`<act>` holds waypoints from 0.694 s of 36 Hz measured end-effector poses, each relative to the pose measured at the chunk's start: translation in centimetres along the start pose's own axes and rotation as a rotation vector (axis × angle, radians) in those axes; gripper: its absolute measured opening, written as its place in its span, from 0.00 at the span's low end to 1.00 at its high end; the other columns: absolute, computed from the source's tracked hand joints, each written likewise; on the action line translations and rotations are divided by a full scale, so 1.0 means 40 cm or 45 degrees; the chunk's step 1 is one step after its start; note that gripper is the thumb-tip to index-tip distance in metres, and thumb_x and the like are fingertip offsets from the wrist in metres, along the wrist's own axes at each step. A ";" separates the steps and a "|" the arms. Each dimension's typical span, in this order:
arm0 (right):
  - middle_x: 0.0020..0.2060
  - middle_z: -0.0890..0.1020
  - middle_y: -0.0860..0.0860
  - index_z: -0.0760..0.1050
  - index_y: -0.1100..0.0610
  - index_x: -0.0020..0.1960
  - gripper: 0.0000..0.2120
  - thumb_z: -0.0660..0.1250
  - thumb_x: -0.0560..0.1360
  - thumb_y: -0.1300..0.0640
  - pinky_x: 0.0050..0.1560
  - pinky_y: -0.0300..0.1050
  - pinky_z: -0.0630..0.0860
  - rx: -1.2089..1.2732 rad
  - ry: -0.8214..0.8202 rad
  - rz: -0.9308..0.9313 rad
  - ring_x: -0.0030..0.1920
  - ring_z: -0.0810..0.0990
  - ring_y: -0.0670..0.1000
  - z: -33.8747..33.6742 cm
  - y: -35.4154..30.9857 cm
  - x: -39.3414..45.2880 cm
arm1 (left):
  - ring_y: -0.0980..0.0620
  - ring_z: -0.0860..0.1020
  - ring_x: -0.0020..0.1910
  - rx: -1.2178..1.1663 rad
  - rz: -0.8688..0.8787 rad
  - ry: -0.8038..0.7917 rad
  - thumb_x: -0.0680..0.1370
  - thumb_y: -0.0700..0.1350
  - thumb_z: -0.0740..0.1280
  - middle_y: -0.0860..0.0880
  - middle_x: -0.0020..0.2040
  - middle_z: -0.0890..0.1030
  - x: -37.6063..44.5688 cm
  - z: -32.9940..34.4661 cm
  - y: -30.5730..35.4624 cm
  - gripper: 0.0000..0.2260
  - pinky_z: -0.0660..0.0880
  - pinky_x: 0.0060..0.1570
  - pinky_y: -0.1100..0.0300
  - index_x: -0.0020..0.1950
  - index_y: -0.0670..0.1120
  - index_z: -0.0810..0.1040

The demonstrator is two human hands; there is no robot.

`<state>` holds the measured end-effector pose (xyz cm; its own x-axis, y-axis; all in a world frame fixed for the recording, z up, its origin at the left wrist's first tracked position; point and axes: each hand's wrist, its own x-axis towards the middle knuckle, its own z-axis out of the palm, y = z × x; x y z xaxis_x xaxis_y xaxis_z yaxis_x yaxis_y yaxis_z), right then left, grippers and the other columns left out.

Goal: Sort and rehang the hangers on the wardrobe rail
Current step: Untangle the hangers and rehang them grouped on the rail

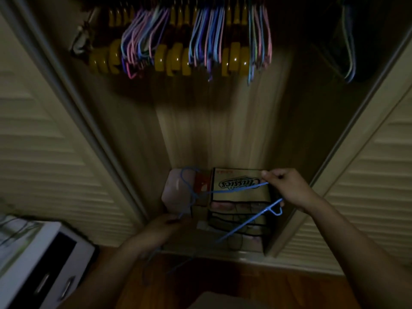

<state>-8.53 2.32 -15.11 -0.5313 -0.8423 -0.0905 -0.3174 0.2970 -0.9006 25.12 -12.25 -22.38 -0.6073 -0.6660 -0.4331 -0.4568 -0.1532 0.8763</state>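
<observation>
I log, left to right: my left hand (163,228), blurred, pinching the blue hanger (231,191) near its neck; my right hand (287,189) gripping its far end. Hanger held low before the cardboard box (236,186); coloured hangers (207,36) on the rail above

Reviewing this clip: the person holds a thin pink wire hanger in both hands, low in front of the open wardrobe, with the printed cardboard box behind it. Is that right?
Not quite: the colour is wrong. The head view shows a thin blue wire hanger, not pink. The rest stands: the right hand and the left hand both hold it low in front of the open wardrobe, with the printed cardboard box behind it.
</observation>
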 end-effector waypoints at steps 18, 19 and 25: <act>0.60 0.80 0.43 0.71 0.40 0.68 0.16 0.63 0.80 0.45 0.59 0.50 0.78 0.391 -0.786 0.373 0.59 0.79 0.47 0.374 -0.103 -0.188 | 0.47 0.80 0.39 -0.819 0.114 0.248 0.80 0.39 0.65 0.43 0.40 0.80 -0.009 0.061 0.060 0.01 0.77 0.40 0.54 0.49 0.42 0.76; 0.56 0.81 0.42 0.71 0.42 0.69 0.17 0.63 0.81 0.47 0.56 0.44 0.78 0.408 -0.826 0.345 0.55 0.80 0.43 0.386 -0.116 -0.203 | 0.49 0.81 0.36 -0.810 0.135 0.243 0.80 0.38 0.65 0.45 0.37 0.80 -0.001 0.080 0.070 0.02 0.76 0.36 0.58 0.47 0.43 0.75; 0.64 0.79 0.49 0.73 0.51 0.68 0.15 0.62 0.82 0.57 0.69 0.46 0.71 0.261 -0.603 0.210 0.64 0.77 0.47 0.371 -0.136 -0.197 | 0.56 0.81 0.34 -0.576 0.213 0.169 0.81 0.37 0.62 0.55 0.34 0.83 0.017 0.140 0.125 0.07 0.76 0.29 0.64 0.49 0.47 0.77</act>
<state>9.03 0.66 -15.80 -0.1339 -0.9166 -0.3768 -0.0750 0.3885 -0.9184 18.78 -9.37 -19.47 -0.5465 -0.7913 -0.2741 -0.0146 -0.3183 0.9479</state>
